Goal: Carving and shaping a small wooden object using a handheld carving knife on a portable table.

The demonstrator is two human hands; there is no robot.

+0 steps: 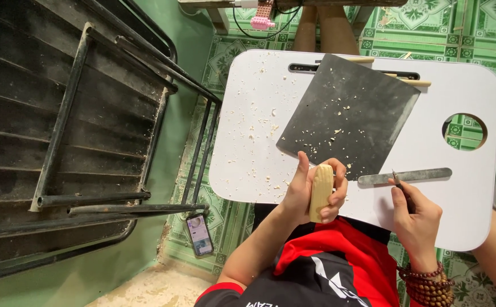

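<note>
Left hand point(308, 187) gripping pale carved wooden piece point(320, 192) upright; right hand point(416, 216) closed around thin carving tool point(400, 186), above white lap table point(470, 187).

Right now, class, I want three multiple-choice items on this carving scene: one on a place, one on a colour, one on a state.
1. Where does the flat grey metal file lie?
A on the white lap table
B on the floor
C on the stairs

2. What colour is the square mat?
A red
B dark grey
C yellow

3. The pale carved wooden piece is:
A lying loose
B held in the left hand
C on the mat

Answers: A, it rests on the tabletop; B, the mat is dark grey; B, fingers wrap it.
</note>
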